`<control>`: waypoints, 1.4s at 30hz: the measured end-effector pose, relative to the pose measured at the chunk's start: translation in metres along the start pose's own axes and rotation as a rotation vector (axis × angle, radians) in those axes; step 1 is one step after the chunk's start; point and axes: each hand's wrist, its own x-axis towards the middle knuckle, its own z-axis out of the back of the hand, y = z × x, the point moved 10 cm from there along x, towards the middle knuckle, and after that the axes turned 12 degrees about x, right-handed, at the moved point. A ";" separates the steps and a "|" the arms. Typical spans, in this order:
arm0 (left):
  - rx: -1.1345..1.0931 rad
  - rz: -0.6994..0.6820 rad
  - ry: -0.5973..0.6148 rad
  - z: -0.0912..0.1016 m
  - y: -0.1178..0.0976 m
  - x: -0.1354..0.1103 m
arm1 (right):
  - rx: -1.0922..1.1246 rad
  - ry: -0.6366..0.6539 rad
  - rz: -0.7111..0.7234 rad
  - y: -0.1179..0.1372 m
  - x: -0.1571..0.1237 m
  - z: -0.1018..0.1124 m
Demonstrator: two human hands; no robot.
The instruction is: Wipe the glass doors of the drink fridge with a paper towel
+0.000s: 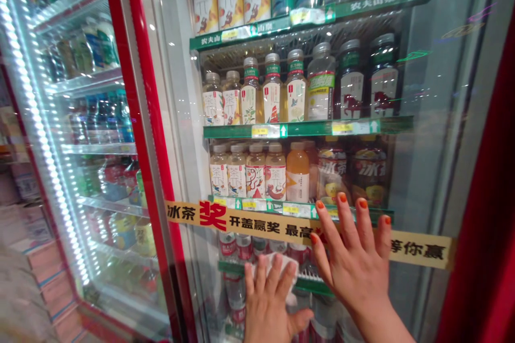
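My left hand (267, 300) presses a crumpled white cloth (279, 270) flat against the glass door (418, 134) of a drinks fridge, low down. My right hand (354, 260) rests on the same glass to the right, its fingers spread and its nails painted orange. It holds nothing and partly covers a yellow printed strip (273, 225) stuck across the door. Behind the glass stand rows of bottled tea and juice (273, 174) on green-edged shelves.
A red door frame (147, 107) divides this door from a second lit fridge door (96, 150) on the left. A dark red panel (478, 198) closes the right side. Stacked cartons (40, 273) stand at the lower left.
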 end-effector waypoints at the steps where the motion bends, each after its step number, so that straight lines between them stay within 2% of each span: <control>1: 0.011 0.053 0.017 -0.005 0.015 -0.014 | -0.001 0.005 0.002 0.000 0.000 0.000; 3: 0.025 0.248 0.074 -0.018 0.066 -0.024 | -0.003 0.011 0.007 0.000 0.000 -0.001; 5: -0.001 0.456 0.084 -0.022 0.115 -0.011 | -0.009 0.008 0.011 0.001 -0.001 -0.001; 6: -0.031 0.526 0.075 -0.021 0.130 0.002 | -0.014 0.002 0.010 0.001 -0.001 0.000; 7: -0.063 0.558 0.065 -0.019 0.135 0.018 | -0.018 -0.003 0.009 0.001 -0.001 0.000; 8: -0.087 0.553 0.059 -0.016 0.131 0.033 | -0.019 -0.005 0.007 0.001 -0.001 -0.001; 9: -0.098 0.505 0.064 -0.014 0.117 0.047 | -0.018 -0.005 0.006 0.001 -0.002 -0.001; 11: -0.074 0.322 0.074 -0.007 0.071 0.055 | -0.014 -0.003 0.005 0.001 -0.002 -0.002; 13: -0.026 0.128 0.048 0.000 0.027 0.035 | -0.013 -0.009 0.001 0.000 -0.002 -0.001; 14: -0.005 0.069 0.037 0.001 0.015 0.018 | -0.013 -0.011 -0.001 0.000 -0.002 0.000; 15: 0.011 0.053 0.036 -0.001 0.013 0.000 | -0.012 -0.008 -0.004 0.000 -0.002 0.000; 16: 0.020 0.083 0.044 -0.005 0.022 -0.015 | -0.012 -0.001 -0.007 -0.001 -0.003 0.000; 17: 0.021 0.150 0.067 -0.011 0.040 -0.025 | -0.009 0.008 -0.009 -0.001 -0.003 -0.001; 19: 0.005 0.359 0.107 -0.022 0.091 -0.028 | -0.001 0.016 -0.015 -0.002 -0.004 -0.002; 21: -0.036 0.556 0.104 -0.025 0.137 -0.005 | 0.004 0.012 -0.019 -0.003 -0.004 -0.002; 22: -0.056 0.604 0.087 -0.024 0.149 0.013 | 0.008 0.007 -0.020 -0.003 -0.005 -0.002; 23: -0.069 0.611 0.065 -0.021 0.151 0.034 | 0.011 0.005 -0.021 -0.002 -0.005 -0.002; 24: -0.075 0.581 0.042 -0.016 0.145 0.052 | 0.016 0.003 -0.021 -0.002 -0.004 -0.002; 26: -0.056 0.440 0.018 -0.008 0.112 0.074 | 0.029 0.000 -0.020 -0.001 -0.004 -0.001; 28: -0.017 0.246 0.027 -0.005 0.070 0.065 | 0.035 -0.001 -0.018 0.000 -0.002 0.000; 30: 0.016 0.102 0.032 -0.007 0.046 0.035 | 0.035 -0.001 -0.013 0.000 -0.002 0.002; 31: 0.020 0.080 0.039 -0.010 0.047 0.020 | 0.036 0.001 -0.010 0.000 -0.002 0.002; 33: 0.007 0.203 0.057 -0.018 0.078 0.003 | 0.034 0.007 -0.005 0.000 -0.002 0.001; 35: -0.035 0.449 0.076 -0.024 0.125 0.008 | 0.027 0.008 -0.005 0.001 -0.002 -0.001; 36: -0.061 0.557 0.082 -0.025 0.142 0.017 | 0.025 0.003 -0.007 0.001 -0.002 -0.001; 37: -0.086 0.624 0.080 -0.023 0.150 0.031 | 0.025 -0.002 -0.009 0.001 -0.001 -0.001; 38: -0.106 0.635 0.072 -0.020 0.148 0.047 | 0.032 -0.006 -0.013 0.001 -0.001 0.000; 39: -0.115 0.596 0.070 -0.016 0.136 0.064 | 0.045 -0.006 -0.014 0.001 -0.001 0.001; 41: -0.091 0.422 0.060 -0.005 0.094 0.082 | 0.093 0.009 -0.004 -0.001 -0.003 0.005; 42: -0.068 0.309 0.056 0.000 0.070 0.081 | 0.119 0.020 0.001 -0.003 -0.007 0.008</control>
